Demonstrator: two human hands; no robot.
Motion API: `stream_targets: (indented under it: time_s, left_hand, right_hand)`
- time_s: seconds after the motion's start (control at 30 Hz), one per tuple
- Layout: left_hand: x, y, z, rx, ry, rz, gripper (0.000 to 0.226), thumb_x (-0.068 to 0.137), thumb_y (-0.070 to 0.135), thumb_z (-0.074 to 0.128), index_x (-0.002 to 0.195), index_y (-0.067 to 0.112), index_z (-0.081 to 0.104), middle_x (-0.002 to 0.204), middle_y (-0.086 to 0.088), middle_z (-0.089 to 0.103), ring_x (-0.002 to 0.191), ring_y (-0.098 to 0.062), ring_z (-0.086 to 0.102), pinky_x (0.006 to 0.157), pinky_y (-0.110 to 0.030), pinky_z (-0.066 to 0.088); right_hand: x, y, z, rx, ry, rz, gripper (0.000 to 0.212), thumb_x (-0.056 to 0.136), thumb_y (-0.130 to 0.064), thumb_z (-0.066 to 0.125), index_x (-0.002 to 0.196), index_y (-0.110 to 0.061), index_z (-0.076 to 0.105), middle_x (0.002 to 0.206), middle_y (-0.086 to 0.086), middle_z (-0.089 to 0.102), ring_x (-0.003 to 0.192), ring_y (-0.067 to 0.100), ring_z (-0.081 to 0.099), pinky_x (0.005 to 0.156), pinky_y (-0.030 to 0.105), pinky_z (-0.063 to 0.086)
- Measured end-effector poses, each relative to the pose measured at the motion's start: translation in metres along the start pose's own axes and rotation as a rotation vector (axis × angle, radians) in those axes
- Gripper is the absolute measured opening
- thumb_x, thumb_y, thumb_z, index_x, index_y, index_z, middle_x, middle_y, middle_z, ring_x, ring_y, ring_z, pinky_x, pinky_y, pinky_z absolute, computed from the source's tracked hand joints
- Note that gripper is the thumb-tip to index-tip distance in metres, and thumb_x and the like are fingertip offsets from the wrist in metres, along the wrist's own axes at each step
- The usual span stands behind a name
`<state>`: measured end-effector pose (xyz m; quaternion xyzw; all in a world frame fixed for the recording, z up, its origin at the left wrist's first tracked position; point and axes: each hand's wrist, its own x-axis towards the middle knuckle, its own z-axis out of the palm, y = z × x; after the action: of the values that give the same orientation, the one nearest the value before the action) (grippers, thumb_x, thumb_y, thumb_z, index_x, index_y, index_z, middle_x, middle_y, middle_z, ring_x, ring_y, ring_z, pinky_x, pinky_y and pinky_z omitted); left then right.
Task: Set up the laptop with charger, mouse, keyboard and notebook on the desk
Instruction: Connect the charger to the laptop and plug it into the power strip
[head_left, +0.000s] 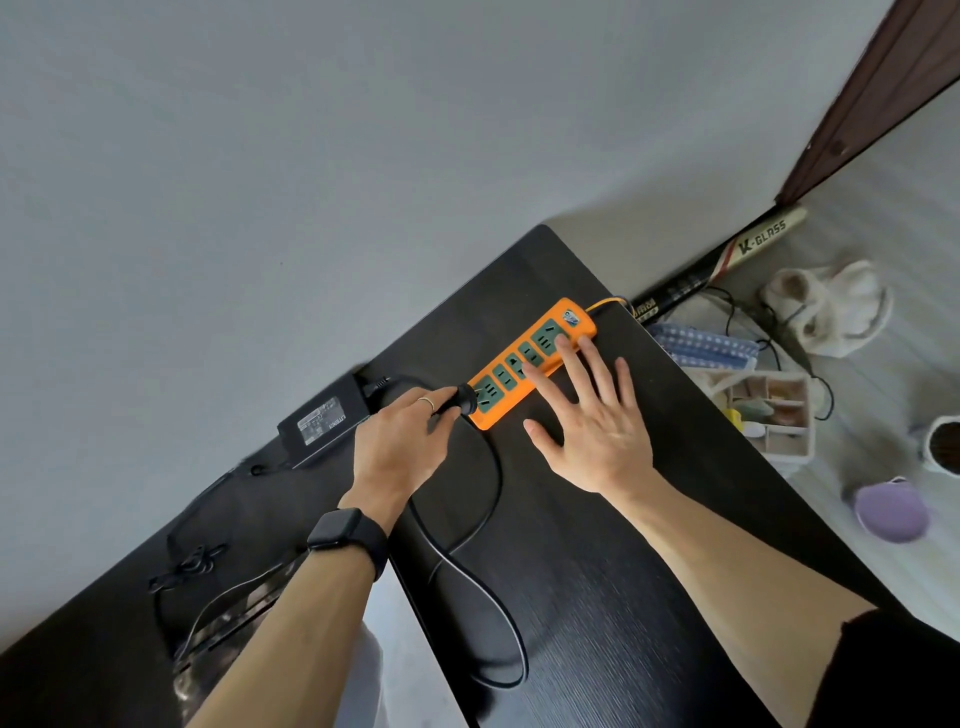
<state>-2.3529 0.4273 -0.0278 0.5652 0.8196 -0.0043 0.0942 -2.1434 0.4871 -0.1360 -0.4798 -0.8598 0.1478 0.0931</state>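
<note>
An orange power strip with green sockets lies on the black desk near its far edge. My left hand pinches the charger's black plug at the strip's nearest socket. My right hand presses flat on the strip, fingers straight over the sockets. The black charger brick lies to the left by the wall, and its thick cable loops across the desk. No laptop, mouse, keyboard or notebook is in view.
A thin tangled cable lies at the desk's left. On the floor to the right are a divided white organiser, a purple cap, a white cloth heap and a long box marked K-GLASS.
</note>
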Motion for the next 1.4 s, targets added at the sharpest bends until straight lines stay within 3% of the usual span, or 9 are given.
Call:
stream_targets:
  time_s: [0.13,0.43,0.6,0.8,0.9,1.03,1.17,1.27,1.4]
  left_hand:
    - [0.005,0.004,-0.004,0.100,-0.017,0.115,0.029,0.096,0.039,0.055,0.123,0.037,0.067,0.102,0.016,0.068,0.083,-0.012,0.066,0.064,-0.031,0.054]
    - [0.033,0.024,-0.021,0.149,-0.231,0.116,0.032,0.094,0.039,0.050,0.121,0.042,0.066,0.101,0.014,0.068,0.096,-0.014,0.062,0.072,-0.032,0.053]
    - [0.039,0.038,-0.017,0.285,-0.263,0.156,0.028,0.091,0.031,0.046,0.102,0.030,0.072,0.080,0.006,0.065,0.077,-0.021,0.061,0.054,-0.027,0.039]
    - [0.044,0.040,-0.026,0.161,-0.325,0.093,0.031,0.092,0.035,0.052,0.115,0.033,0.072,0.077,0.004,0.067,0.069,-0.018,0.059,0.053,-0.026,0.038]
    - [0.052,0.047,-0.029,0.198,-0.363,0.101,0.025,0.090,0.033,0.056,0.102,0.026,0.077,0.068,0.003,0.060,0.064,-0.017,0.055,0.047,-0.025,0.032]
    - [0.051,0.051,-0.026,0.214,-0.349,0.080,0.023,0.089,0.029,0.056,0.088,0.015,0.074,0.061,0.001,0.053,0.056,-0.017,0.052,0.047,-0.026,0.035]
    - [0.043,0.052,-0.020,0.208,-0.353,0.066,0.023,0.089,0.027,0.053,0.091,0.016,0.073,0.063,0.001,0.052,0.059,-0.019,0.054,0.051,-0.027,0.041]
    - [0.046,0.055,-0.020,0.232,-0.359,0.077,0.023,0.088,0.026,0.052,0.090,0.014,0.072,0.061,0.001,0.048,0.058,-0.019,0.050,0.049,-0.027,0.037]
    - [0.048,0.046,-0.020,0.204,-0.399,0.105,0.027,0.088,0.031,0.053,0.100,0.021,0.075,0.069,0.002,0.061,0.065,-0.019,0.059,0.050,-0.026,0.043]
  right_hand:
    - [-0.001,0.000,-0.001,0.000,0.010,0.003,0.073,0.092,-0.064,0.044,0.157,-0.039,0.022,0.169,0.007,0.005,0.155,0.029,0.002,0.119,0.061,0.018]
    - [0.000,0.000,-0.002,-0.013,-0.003,0.007,0.072,0.093,-0.065,0.041,0.157,-0.039,0.020,0.169,0.007,0.004,0.155,0.029,0.000,0.119,0.061,0.018]
    - [-0.002,-0.001,0.000,-0.005,0.008,0.003,0.072,0.093,-0.064,0.042,0.157,-0.038,0.023,0.169,0.008,0.007,0.155,0.030,0.002,0.119,0.062,0.019]
    - [-0.003,-0.001,0.000,-0.010,0.012,0.000,0.071,0.094,-0.063,0.043,0.157,-0.037,0.024,0.168,0.008,0.008,0.155,0.031,0.002,0.119,0.061,0.018]
    - [-0.002,-0.001,0.000,-0.024,-0.003,0.000,0.071,0.094,-0.064,0.041,0.157,-0.037,0.022,0.169,0.008,0.006,0.155,0.030,0.000,0.119,0.061,0.017]
    - [-0.002,-0.002,-0.001,-0.031,-0.011,0.002,0.071,0.095,-0.063,0.040,0.158,-0.037,0.020,0.169,0.009,0.006,0.155,0.030,-0.001,0.119,0.061,0.017]
    - [-0.003,-0.003,0.000,-0.014,-0.002,0.002,0.070,0.095,-0.062,0.041,0.158,-0.037,0.022,0.168,0.009,0.008,0.155,0.031,0.001,0.119,0.062,0.017]
    - [-0.001,-0.002,-0.001,-0.013,-0.006,0.002,0.070,0.095,-0.062,0.042,0.158,-0.037,0.022,0.168,0.009,0.008,0.155,0.031,0.002,0.119,0.062,0.017]
    - [-0.002,-0.002,0.000,-0.017,-0.007,-0.003,0.073,0.094,-0.062,0.042,0.158,-0.035,0.022,0.168,0.011,0.006,0.155,0.031,0.004,0.120,0.060,0.017]
